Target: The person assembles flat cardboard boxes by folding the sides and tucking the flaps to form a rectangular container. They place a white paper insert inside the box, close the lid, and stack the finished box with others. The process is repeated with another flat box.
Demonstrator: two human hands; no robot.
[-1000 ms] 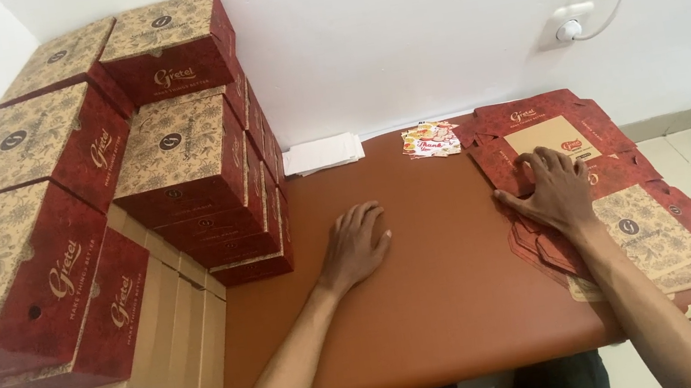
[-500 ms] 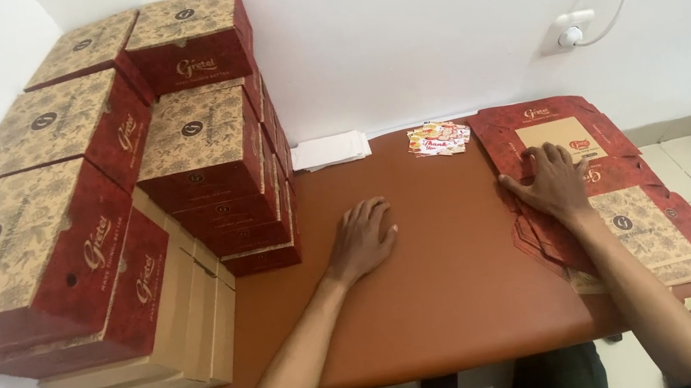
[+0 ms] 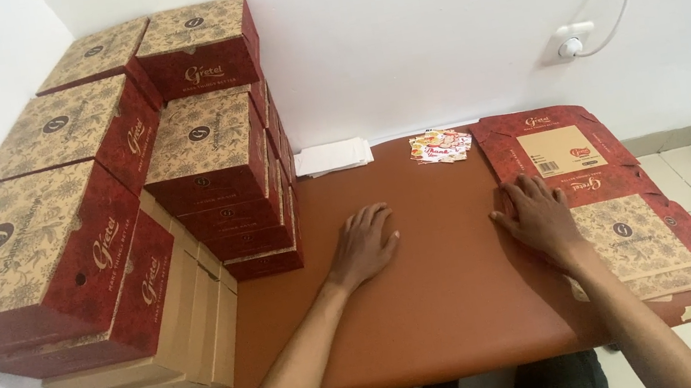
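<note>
White walls meet at the corner behind a brown tabletop (image 3: pixel 434 299). Right hand (image 3: pixel 540 215) lies palm down, fingers (image 3: pixel 523 192) spread and flat, gripping nothing, resting on the left edge of a stack of flattened red-and-tan box blanks (image 3: pixel 611 200) along the tabletop's right edge; the stack's long axis runs from far edge to near edge, extending rightward from the fingertips. Left hand (image 3: pixel 364 244) flat on bare tabletop near the middle, fingers open, empty, well apart from the blanks; right hand is the nearer. Assembled patterned boxes (image 3: pixel 211 150) piled at the left edge; stickers (image 3: pixel 441 146) and white papers (image 3: pixel 333 157) near the far edge.
</note>
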